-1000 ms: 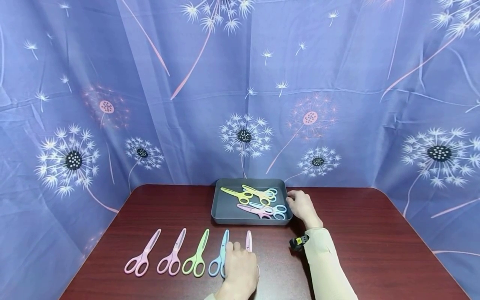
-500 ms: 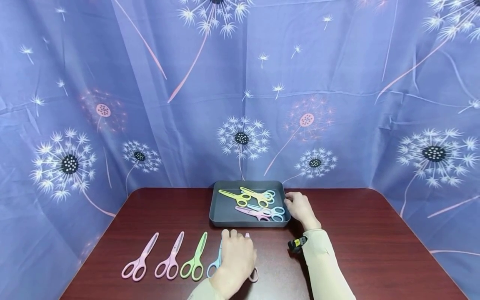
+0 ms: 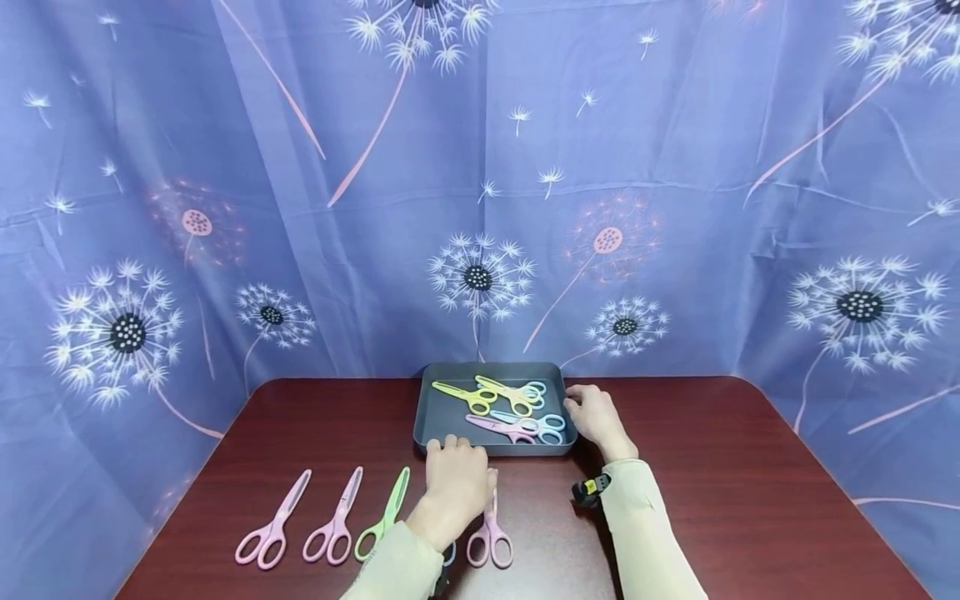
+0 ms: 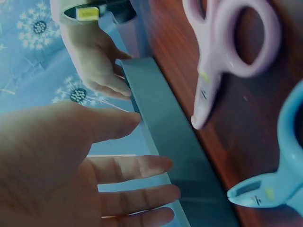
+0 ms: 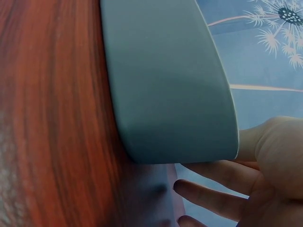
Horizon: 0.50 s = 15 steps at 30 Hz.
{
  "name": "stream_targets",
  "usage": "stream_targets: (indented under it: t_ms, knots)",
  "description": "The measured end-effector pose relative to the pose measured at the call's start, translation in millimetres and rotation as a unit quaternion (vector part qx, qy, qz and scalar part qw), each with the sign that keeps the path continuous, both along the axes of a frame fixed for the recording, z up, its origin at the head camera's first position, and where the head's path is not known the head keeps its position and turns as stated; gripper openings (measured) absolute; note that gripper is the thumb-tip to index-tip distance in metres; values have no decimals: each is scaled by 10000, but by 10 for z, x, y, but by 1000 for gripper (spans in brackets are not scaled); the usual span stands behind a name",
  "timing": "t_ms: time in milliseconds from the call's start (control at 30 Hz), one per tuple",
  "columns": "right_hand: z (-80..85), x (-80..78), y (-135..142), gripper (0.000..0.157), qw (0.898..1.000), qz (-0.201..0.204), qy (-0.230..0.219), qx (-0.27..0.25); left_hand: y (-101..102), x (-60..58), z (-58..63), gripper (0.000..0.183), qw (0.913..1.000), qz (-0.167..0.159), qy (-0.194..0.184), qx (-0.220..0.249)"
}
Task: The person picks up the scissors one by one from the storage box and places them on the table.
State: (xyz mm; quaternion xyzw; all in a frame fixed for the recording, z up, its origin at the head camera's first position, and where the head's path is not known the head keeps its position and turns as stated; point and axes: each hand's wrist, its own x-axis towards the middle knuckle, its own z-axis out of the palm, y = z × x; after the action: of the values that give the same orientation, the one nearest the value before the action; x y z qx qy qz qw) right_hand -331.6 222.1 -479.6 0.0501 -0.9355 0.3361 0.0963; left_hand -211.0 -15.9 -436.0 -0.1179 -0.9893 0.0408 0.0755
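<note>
A dark grey tray [image 3: 442, 423] stands at the back of the table, holding several scissors: yellow scissors [image 3: 454, 389], pink scissors [image 3: 491, 425] and blue ones. My right hand [image 3: 600, 419] pinches the tray's right wall near its front corner; the right wrist view shows the thumb [image 5: 248, 144] behind the rim and the index finger outside. At the front wall, my left hand [image 3: 459, 477] reaches over the rim with fingers extended and holds nothing. Blue scissors [image 4: 270, 189] lie beneath the left arm, mostly hidden in the head view. Beside them lie pink scissors [image 3: 491, 533].
Left of the left forearm, two more pink scissors [image 3: 272, 528] [image 3: 337, 525] and green scissors [image 3: 392, 504] lie in a row on the dark red wooden table [image 3: 720, 500]. A blue dandelion-print curtain [image 3: 390, 275] hangs right behind the tray.
My left hand has moved forward from the row of scissors to the tray's front rim, uncovering the rightmost pink scissors. My right hand stays at the tray's side. The head view has shifted slightly.
</note>
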Motion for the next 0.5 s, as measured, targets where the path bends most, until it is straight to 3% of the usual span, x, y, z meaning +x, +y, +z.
stream_targets:
  t_ms: [267,500]
  knots:
    - [-30,-10,-1,26,9999,-3,89,49,-55,-100,-6,34,9994,-87,5,342]
    - [-16,7,-5,26,9999,14,158,23,-167,-265,-20,32,9964,-237,-37,813]
